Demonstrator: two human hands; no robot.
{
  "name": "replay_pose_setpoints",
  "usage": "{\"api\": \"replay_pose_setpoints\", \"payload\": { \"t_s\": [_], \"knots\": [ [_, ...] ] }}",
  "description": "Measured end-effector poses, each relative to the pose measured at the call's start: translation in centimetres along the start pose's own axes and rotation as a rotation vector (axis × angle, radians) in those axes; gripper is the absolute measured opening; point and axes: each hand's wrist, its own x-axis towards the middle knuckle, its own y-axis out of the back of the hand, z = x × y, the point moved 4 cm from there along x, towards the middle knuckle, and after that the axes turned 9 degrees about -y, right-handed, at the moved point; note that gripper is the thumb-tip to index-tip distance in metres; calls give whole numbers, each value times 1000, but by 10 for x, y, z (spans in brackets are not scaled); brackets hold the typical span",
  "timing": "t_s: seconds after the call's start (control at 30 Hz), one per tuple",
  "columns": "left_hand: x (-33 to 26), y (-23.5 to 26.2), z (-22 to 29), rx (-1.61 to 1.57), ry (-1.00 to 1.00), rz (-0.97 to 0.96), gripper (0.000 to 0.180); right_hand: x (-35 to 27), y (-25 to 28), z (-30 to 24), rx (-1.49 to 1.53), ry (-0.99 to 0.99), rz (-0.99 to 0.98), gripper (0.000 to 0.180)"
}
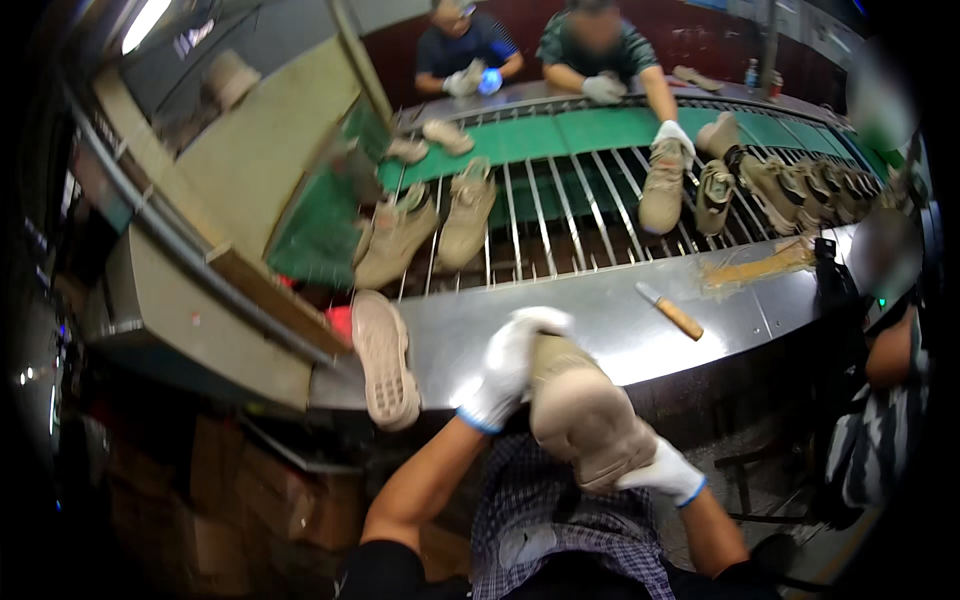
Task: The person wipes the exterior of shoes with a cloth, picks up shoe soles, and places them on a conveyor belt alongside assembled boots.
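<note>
In front of me I hold a beige shoe (pixel 585 415), tilted, with its pale sole partly facing up and somewhat blurred. My left hand (pixel 508 368), in a white glove with a blue cuff, is closed on the shoe's upper left end. The other end is gripped by my right hand (pixel 665 472), gloved the same way; some of its fingers are hidden by the shoe. To the left, a loose beige sole (pixel 386 360) lies across the metal ledge (pixel 590 335), its tread up. A knife (pixel 670 310) with a wooden handle rests on that ledge, right of the held shoe.
Beyond the ledge runs a rack of metal rods (pixel 545 220) carrying beige shoes (pixel 468 212) and a row of shoes (pixel 800 190) at right. A green belt (pixel 600 127) lies behind. Across it are two people; one's gloved hand (pixel 674 140) holds a shoe. A guard rail (pixel 190 235) bounds the left.
</note>
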Motion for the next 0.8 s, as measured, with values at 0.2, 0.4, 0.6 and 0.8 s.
{"api": "replay_pose_setpoints", "payload": {
  "t_s": [0.2,0.4,0.6,0.8],
  "knots": [
    [-63,-55,-80,-169,385,-195,35,-4,5,109,-315,-55,249,123],
    [-51,-53,-59,316,195,-359,26,0,-10,-45,-838,389,404,119],
    [-119,-66,95,406,-105,-605,57,-59,-69,-25,-964,739,259,73],
    [-126,-63,55,413,100,-374,70,-15,-30,-48,-750,695,269,76]
  ]
}}
